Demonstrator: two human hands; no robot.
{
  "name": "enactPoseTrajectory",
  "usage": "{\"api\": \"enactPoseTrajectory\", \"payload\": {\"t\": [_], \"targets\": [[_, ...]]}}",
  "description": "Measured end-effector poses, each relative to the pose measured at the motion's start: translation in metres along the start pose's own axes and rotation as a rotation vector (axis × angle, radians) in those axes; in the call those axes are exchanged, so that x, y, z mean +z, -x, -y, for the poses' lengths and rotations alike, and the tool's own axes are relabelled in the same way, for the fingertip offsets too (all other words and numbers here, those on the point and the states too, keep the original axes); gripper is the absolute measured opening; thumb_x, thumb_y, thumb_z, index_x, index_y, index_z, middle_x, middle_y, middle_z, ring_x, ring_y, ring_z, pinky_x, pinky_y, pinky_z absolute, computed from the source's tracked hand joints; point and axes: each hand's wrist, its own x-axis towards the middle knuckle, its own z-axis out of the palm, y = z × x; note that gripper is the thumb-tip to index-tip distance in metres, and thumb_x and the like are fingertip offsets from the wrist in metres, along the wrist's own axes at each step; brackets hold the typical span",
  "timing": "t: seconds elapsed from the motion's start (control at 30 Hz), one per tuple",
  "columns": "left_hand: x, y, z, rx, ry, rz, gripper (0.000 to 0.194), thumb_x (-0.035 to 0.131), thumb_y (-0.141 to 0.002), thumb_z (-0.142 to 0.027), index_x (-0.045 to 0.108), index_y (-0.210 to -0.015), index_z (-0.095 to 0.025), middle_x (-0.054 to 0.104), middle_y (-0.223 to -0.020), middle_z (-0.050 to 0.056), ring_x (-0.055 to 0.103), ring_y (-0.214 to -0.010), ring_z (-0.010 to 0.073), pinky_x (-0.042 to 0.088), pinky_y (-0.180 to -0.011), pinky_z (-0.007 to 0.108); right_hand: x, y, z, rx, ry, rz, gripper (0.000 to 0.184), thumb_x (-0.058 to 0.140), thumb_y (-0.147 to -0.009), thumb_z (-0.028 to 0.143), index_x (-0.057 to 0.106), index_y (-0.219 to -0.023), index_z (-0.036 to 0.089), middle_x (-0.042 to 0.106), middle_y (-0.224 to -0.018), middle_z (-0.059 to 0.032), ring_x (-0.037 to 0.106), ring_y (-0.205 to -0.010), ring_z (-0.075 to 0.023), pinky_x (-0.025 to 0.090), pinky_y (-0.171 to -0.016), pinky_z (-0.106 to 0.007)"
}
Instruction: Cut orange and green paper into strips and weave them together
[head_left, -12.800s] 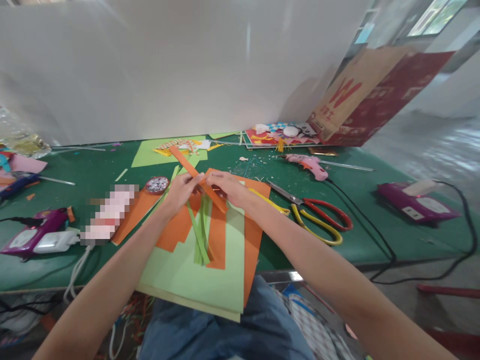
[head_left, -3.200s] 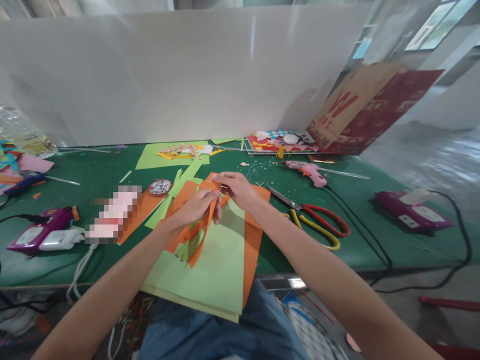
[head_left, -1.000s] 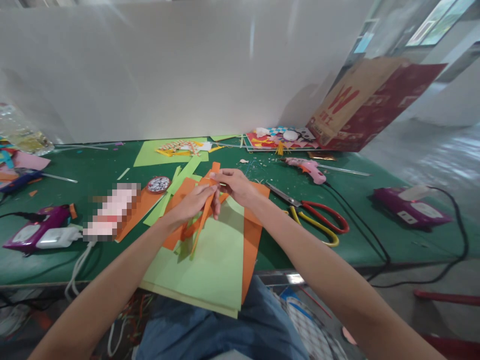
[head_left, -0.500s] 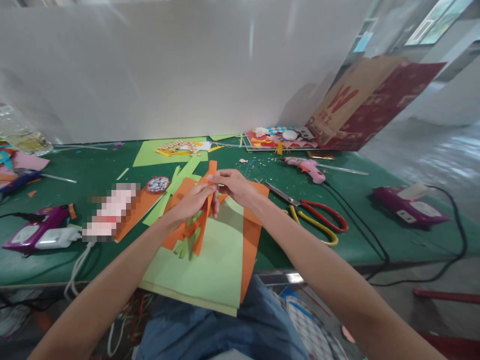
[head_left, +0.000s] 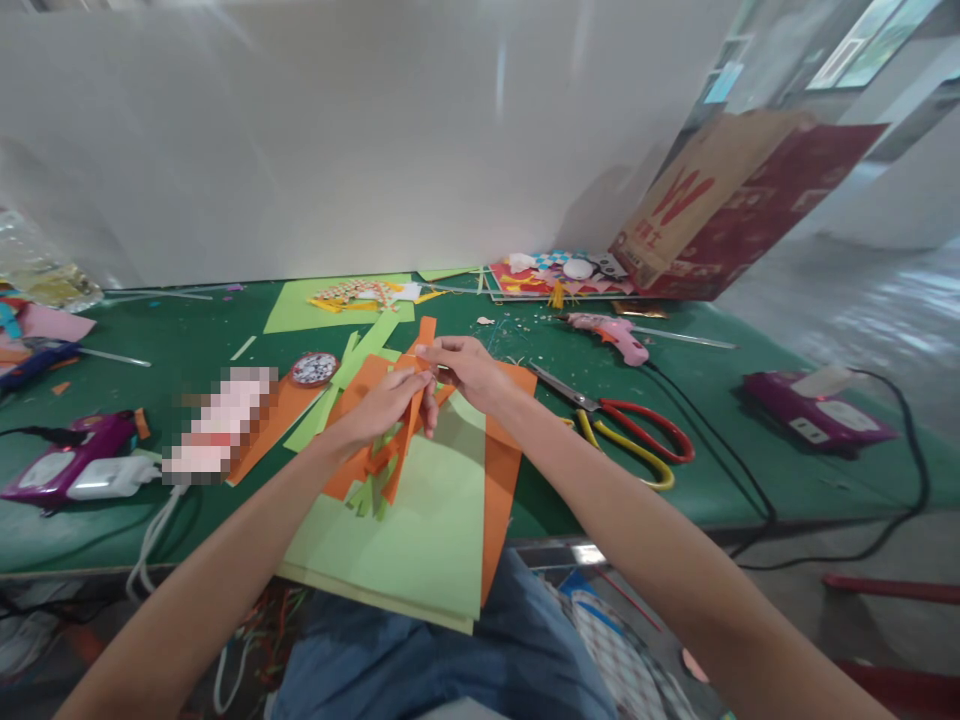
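An orange paper strip point(head_left: 406, 455) runs upright between my hands, its top end showing above the fingers. My left hand point(head_left: 394, 400) is closed on it, thumb on top. The fingers of my right hand point(head_left: 466, 366) pinch the same strip close to the left thumb. Below them lie small cut pieces of green paper point(head_left: 367, 495) and orange paper. Beneath everything are light green sheets point(head_left: 442, 530) with an orange sheet point(head_left: 501, 490) under them, overhanging the table edge onto my lap. The exact fold under the fingertips is hidden.
Scissors point(head_left: 600, 405) with red and yellow handles lie right of the sheets. A pink glue gun point(head_left: 611, 335) and a purple power socket point(head_left: 817, 415) are farther right, with cords. A round dish point(head_left: 314, 369) and another purple socket point(head_left: 75, 460) are left. A paper bag point(head_left: 705, 210) stands behind.
Almost nothing differs. The top of the orange strip leans slightly more to the right, and both hands keep their hold. The whole view has shifted a little.
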Motion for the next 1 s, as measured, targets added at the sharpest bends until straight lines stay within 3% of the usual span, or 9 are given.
{"api": "enactPoseTrajectory", "payload": {"t": [0.17, 0.4, 0.8, 1.0], "targets": [[-0.0012, -0.0002, 0.0026, 0.022, 0.000, 0.005, 0.027, 0.038, -0.090, -0.034, 0.044, -0.069, -0.018, 0.060, -0.054, -0.001, 0.058, -0.048, 0.0114, 0.045, -0.053, 0.024, 0.0001, 0.0010, 0.0020, -0.003, -0.018, 0.010, 0.043, 0.078, -0.054, 0.045, 0.044, -0.048, 0.019, 0.037, -0.048, 0.0065, 0.031, -0.048, -0.0062, 0.023, -0.050, -0.027], [-0.0012, 0.0003, -0.0012, 0.043, -0.005, -0.013, 0.028, 0.033, -0.090, -0.027, 0.044, -0.066, -0.018, 0.059, -0.052, -0.001, 0.056, -0.047, 0.0111, 0.045, -0.059, 0.025, -0.0061, 0.0012, 0.0051, 0.018, 0.068, 0.149, 0.032, 0.073, -0.061, 0.041, 0.054, -0.054, 0.017, 0.044, -0.050, 0.0053, 0.032, -0.048, -0.0058, 0.019, -0.048, -0.027], [-0.0009, -0.0003, 0.0009, 0.018, 0.000, 0.004, 0.027, 0.037, -0.091, -0.031, 0.044, -0.068, -0.018, 0.060, -0.054, -0.001, 0.058, -0.048, 0.0109, 0.045, -0.056, 0.024, -0.0019, 0.0013, 0.0049, 0.030, 0.012, 0.079, 0.038, 0.077, -0.053, 0.041, 0.048, -0.048, 0.018, 0.045, -0.047, 0.0053, 0.033, -0.046, -0.0052, 0.021, -0.050, -0.027], [-0.0022, -0.0017, 0.0027, 0.033, -0.009, 0.011, 0.027, 0.035, -0.091, -0.029, 0.044, -0.068, -0.018, 0.060, -0.053, -0.001, 0.058, -0.047, 0.0102, 0.044, -0.055, 0.023, -0.0004, 0.0036, 0.0055, 0.011, 0.013, 0.068, 0.040, 0.077, -0.054, 0.043, 0.046, -0.048, 0.018, 0.037, -0.045, 0.0076, 0.029, -0.044, -0.0047, 0.020, -0.048, -0.027]]}}
